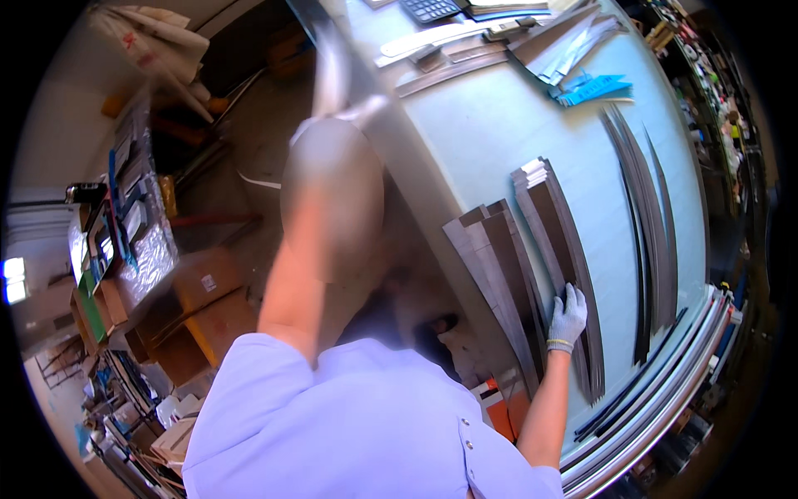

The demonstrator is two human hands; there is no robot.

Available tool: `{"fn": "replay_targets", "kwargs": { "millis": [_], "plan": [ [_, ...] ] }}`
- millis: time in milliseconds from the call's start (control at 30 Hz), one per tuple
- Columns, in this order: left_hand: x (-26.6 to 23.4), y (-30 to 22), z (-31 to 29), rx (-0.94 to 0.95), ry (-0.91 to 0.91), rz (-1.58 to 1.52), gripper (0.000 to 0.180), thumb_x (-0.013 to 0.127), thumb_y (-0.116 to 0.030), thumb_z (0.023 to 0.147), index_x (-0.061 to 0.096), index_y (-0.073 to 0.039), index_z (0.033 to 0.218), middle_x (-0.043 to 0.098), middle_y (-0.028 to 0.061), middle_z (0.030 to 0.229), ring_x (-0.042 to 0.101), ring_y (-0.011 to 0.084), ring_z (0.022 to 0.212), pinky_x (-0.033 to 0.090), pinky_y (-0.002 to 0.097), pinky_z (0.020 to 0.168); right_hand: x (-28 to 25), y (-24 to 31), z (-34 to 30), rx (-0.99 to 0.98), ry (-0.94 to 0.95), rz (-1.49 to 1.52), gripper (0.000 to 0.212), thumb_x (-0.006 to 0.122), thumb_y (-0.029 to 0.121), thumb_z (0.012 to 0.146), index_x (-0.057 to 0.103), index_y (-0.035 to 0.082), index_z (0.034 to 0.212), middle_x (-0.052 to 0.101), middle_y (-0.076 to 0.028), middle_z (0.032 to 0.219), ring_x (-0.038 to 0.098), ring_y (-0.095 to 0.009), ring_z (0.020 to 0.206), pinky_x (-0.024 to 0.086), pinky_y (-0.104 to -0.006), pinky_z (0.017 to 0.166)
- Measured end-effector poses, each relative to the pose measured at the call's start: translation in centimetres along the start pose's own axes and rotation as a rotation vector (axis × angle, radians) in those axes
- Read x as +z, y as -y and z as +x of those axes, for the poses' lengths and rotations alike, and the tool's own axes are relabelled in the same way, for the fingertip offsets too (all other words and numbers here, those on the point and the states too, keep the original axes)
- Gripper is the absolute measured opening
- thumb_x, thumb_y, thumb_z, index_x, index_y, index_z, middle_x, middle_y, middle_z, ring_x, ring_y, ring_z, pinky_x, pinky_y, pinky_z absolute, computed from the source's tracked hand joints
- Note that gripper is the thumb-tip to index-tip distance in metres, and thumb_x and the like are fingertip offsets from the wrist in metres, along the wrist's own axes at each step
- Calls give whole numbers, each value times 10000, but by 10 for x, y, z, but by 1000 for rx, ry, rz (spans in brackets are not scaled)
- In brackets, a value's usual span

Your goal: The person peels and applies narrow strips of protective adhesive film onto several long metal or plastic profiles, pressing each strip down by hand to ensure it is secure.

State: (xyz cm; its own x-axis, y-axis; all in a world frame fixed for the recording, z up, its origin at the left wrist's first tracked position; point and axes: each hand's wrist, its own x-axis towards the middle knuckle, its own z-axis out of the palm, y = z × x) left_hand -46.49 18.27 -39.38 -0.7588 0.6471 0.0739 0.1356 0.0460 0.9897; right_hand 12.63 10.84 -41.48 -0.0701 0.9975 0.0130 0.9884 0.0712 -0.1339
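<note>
My right hand, in a pale knitted glove, lies on a stack of long, thin grey-brown strips, its fingers stretched forward and apart. White pieces show at the far end of this stack. Just to its left, a second bundle of strips fans out along the table edge. My left arm reaches forward beyond that edge. The left hand, whitish and smeared by motion, is partly lost in a blurred patch; its fingers do not show clearly. A pale blurred shape rises beyond it, too unclear to name.
More dark strips lie on the right of the pale table. Long metal rods line its right near edge. A calculator and a blue piece are at the far end. Cardboard boxes stand left.
</note>
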Motion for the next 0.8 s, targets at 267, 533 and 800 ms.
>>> {"fn": "replay_targets", "kwargs": {
  "millis": [267, 533, 800],
  "plan": [
    [-62, 165, -1, -301, 103, 295, 538, 626, -421, 937, 652, 75, 1144, 682, 183, 1061, 623, 257, 978, 477, 370, 882, -19, 11, 17, -81, 0, -48, 600, 748, 228, 792, 569, 93, 1349, 579, -187, 1313, 546, -371, 1202, 429, -446, 1034],
    [-11, 132, -59, 229, 171, 758, 586, 659, -281, 904, 506, 33, 1374, 491, 241, 1413, 481, 380, 1299, 384, 425, 1091, -30, 10, 8, -200, -227, -170, 259, 658, 103, 808, 691, 74, 1064, 673, -103, 1048, 626, -281, 928, 480, -421, 822],
    [103, -76, -234, 939, 913, 526, 716, 763, -112, 707, 550, -181, 1387, 442, 140, 1474, 369, 398, 1375, 287, 541, 1143, -50, 75, -82, -225, -341, -129, 370, 654, 54, 724, 699, 41, 1090, 681, -109, 1042, 615, -263, 835, 469, -416, 769]
  ]
}}
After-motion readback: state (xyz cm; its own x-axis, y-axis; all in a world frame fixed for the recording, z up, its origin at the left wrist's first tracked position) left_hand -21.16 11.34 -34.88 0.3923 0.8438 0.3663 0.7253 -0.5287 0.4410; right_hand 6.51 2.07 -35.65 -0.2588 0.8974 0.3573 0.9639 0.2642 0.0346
